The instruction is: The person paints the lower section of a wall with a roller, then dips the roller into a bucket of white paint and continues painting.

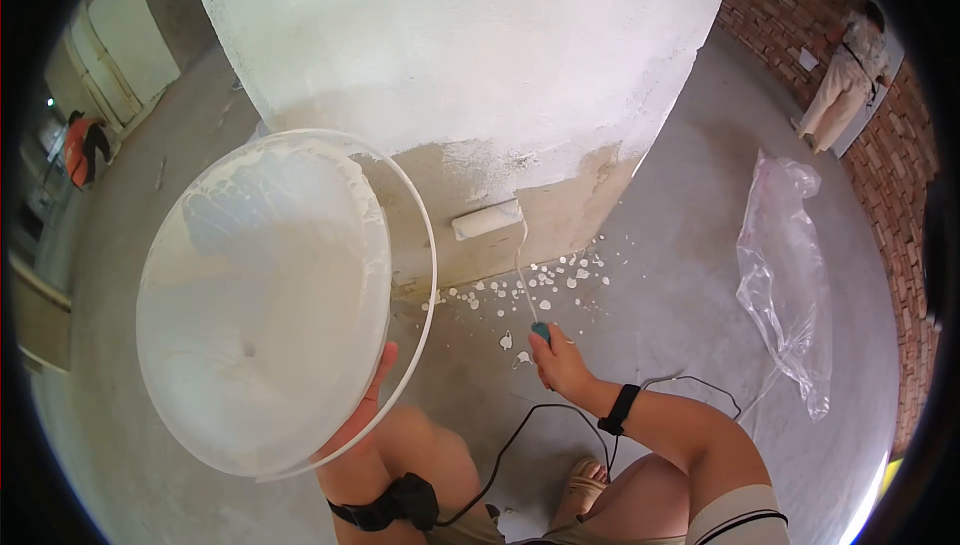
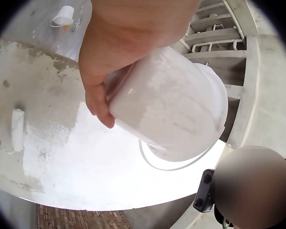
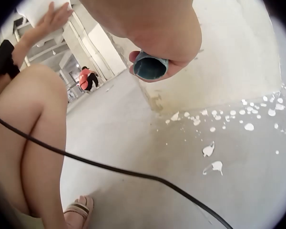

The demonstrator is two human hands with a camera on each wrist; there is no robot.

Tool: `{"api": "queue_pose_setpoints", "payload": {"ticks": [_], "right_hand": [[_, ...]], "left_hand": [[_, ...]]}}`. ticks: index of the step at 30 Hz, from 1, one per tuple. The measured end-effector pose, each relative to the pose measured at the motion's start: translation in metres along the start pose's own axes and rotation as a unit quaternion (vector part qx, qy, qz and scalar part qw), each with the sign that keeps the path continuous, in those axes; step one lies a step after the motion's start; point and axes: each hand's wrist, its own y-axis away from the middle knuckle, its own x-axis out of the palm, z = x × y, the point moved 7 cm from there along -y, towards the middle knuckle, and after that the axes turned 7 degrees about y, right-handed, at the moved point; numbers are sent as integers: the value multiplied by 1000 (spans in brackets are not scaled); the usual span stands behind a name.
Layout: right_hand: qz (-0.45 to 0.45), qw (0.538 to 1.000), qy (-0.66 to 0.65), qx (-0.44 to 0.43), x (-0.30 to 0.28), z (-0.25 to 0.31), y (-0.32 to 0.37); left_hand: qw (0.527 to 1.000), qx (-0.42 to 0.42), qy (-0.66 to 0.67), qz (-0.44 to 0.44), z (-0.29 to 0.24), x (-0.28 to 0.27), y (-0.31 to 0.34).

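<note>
The left hand (image 1: 372, 407) (image 2: 128, 38) holds a white bucket (image 1: 265, 315) (image 2: 167, 105) by its lower part, fingers against its side. Tilted, the bucket shows its inside to the head view, smeared with white; its wire-like handle loops down the right side. The right hand (image 1: 562, 363) (image 3: 157, 28) grips the blue-green handle (image 1: 541, 331) (image 3: 150, 68) of a paint roller. Its white roller sleeve (image 1: 487, 220) (image 2: 17, 130) lies against the bare lower strip of a wall block (image 1: 450, 55), below the white-coated part.
White splashes (image 1: 545, 305) (image 3: 249, 127) dot the floor at the wall's foot. Clear plastic sheeting (image 1: 785, 275) lies at right. One person (image 1: 850, 75) stands by the brick wall; another in orange (image 1: 82, 150) bends at far left. A black cable (image 3: 109, 167) crosses near the legs.
</note>
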Motion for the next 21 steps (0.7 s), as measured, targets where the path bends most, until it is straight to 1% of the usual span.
{"api": "queue_pose_setpoints", "payload": {"ticks": [1,3,7,9,11,13,14,15,16,18,19,21], "right_hand": [[2,1000,-1,-1,0,-3,-3],[-62,992,50,-100,-7,8,-5],[-84,989,38,-118,-11,20,-7],[-151,968,116,-163,-15,27,-7],[-153,967,108,-172,-8,22,-6],[-153,966,104,-180,-3,19,-9],[-62,993,37,-90,7,4,-17],[30,999,-31,1,20,-10,-20],[31,999,-31,2,22,-11,-22],[76,993,-91,4,32,-12,-24],[80,993,-90,4,32,-12,-26],[57,994,-90,-19,25,-5,-27]], "left_hand": [[1000,-11,24,2,2,4,0],[1000,-12,20,10,1,9,0],[1000,-12,10,22,0,13,-1],[1000,-11,8,18,3,13,-1],[1000,-11,4,14,4,12,-1],[999,0,-14,34,3,12,-3],[999,1,-14,34,3,12,-2],[1000,4,-12,27,2,12,-1],[1000,9,-10,20,1,11,0],[1000,9,-4,13,-1,11,1],[1000,8,3,7,-2,10,2],[1000,10,14,-5,-2,11,3]]}}
